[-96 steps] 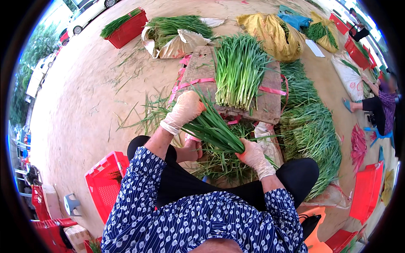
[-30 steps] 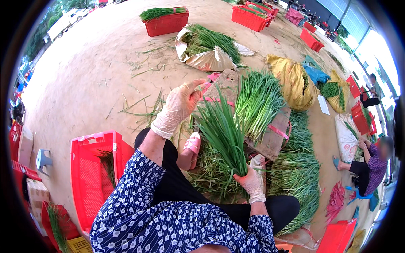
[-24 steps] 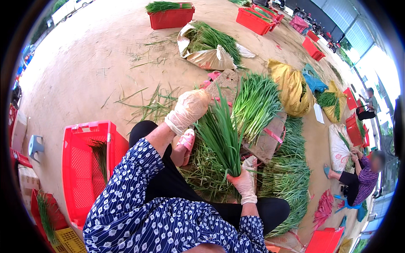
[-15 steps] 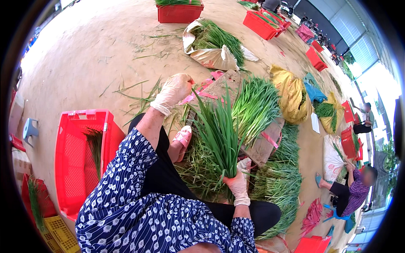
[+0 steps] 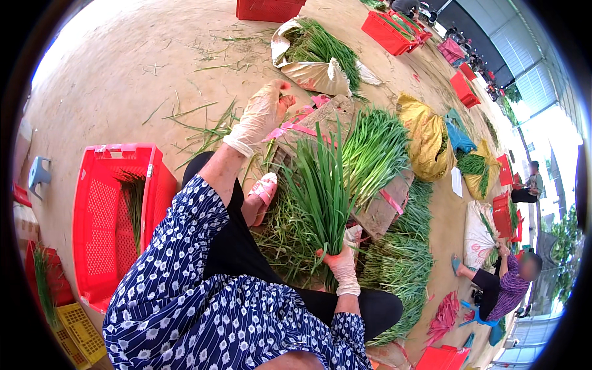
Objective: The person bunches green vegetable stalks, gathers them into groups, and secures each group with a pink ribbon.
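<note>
A bunch of long, flat-leaved green chives (image 5: 317, 194) stands fanned upward in front of me, its lower end gripped in my gloved right hand (image 5: 341, 266). Higher up and to the left is my gloved left hand (image 5: 264, 114), apart from the bunch. Its bare-looking fingertips are drawn together; anything between them is too small to make out. Beside the bunch, a pile of chives with pale stems (image 5: 376, 151) lies on a worn board (image 5: 385, 209). Pink strips (image 5: 300, 127) lie at the board's far left end.
At my left stands a red crate (image 5: 114, 228) with a few stalks inside. Loose greens (image 5: 401, 265) cover the ground right of my knee. Beyond the board are an opened white sack (image 5: 317, 77) and a yellow sack (image 5: 425, 139). A seated person (image 5: 512, 283) works at the right.
My left hand has risen slightly and its fingers have shifted. My right hand keeps its grip on the chives, now a little further left in the picture. The whole view has shifted slightly.
</note>
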`<control>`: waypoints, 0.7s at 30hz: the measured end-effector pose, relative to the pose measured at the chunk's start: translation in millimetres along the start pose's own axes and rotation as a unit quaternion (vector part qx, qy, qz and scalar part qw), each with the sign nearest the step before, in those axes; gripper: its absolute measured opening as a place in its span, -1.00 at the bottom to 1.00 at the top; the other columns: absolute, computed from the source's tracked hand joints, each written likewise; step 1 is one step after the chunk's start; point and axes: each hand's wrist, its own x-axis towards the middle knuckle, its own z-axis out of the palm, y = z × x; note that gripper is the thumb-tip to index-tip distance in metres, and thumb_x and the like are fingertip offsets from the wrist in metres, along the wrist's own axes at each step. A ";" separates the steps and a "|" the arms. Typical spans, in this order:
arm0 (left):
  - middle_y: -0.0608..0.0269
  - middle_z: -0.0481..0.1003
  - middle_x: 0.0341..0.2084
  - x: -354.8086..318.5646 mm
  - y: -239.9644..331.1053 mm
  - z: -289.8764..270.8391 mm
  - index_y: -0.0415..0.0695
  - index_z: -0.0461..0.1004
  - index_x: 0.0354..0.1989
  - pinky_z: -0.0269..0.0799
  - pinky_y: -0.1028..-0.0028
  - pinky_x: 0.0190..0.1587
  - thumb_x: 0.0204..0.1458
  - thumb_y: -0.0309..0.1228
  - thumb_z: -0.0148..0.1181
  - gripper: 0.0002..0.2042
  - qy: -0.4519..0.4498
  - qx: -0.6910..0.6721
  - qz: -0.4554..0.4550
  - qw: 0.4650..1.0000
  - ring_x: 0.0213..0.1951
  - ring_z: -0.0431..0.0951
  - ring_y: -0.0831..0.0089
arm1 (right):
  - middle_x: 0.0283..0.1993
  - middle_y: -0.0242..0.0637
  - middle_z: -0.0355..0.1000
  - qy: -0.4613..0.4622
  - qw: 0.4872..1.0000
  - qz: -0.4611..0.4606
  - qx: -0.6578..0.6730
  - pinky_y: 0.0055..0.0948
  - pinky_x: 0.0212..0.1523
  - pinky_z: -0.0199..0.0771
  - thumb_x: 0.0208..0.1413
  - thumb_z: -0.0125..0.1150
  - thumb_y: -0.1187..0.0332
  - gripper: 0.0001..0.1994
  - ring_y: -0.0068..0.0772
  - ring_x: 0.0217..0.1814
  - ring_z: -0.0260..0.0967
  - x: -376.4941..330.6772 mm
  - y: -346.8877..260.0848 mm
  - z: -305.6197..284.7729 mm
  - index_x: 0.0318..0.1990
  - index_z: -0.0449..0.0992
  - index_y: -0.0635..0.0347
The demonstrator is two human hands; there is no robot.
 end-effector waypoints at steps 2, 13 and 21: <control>-0.03 0.56 -0.24 -1.9 -10.2 -4.6 -0.15 0.52 0.07 0.50 0.26 -0.16 0.10 -0.41 0.27 -0.66 0.013 0.018 -0.015 1.000 -0.27 0.59 0.15 | -0.22 -0.23 0.63 0.005 1.000 0.001 0.005 -0.39 -0.10 0.53 -0.03 0.43 0.39 -0.65 -0.41 -0.20 0.57 -0.2 -5.5 -1.1 -0.06 0.58 0.26; 0.02 0.58 -0.39 -31.9 37.6 8.1 -0.10 0.62 -0.24 0.51 0.27 -0.21 0.00 -0.49 0.19 -0.84 -0.300 -0.004 0.051 0.952 -0.30 0.60 0.06 | -0.18 -0.21 0.62 -0.055 0.982 0.066 0.168 -0.40 -0.12 0.60 -0.10 0.51 0.53 -0.59 -0.41 -0.20 0.57 10.6 37.9 -7.5 -0.05 0.54 0.34; 0.37 0.45 -0.62 -8.9 12.0 -12.4 -0.25 0.58 -0.34 0.32 0.45 -0.49 0.25 -0.34 0.08 -0.75 -0.088 -0.180 -0.141 0.969 -0.57 0.31 0.59 | -0.12 -0.18 0.61 -0.055 0.958 0.081 0.268 -0.44 -0.36 0.59 -0.08 0.35 0.69 -0.61 -0.41 -0.29 0.57 3.0 -2.7 -12.8 -0.01 0.55 0.33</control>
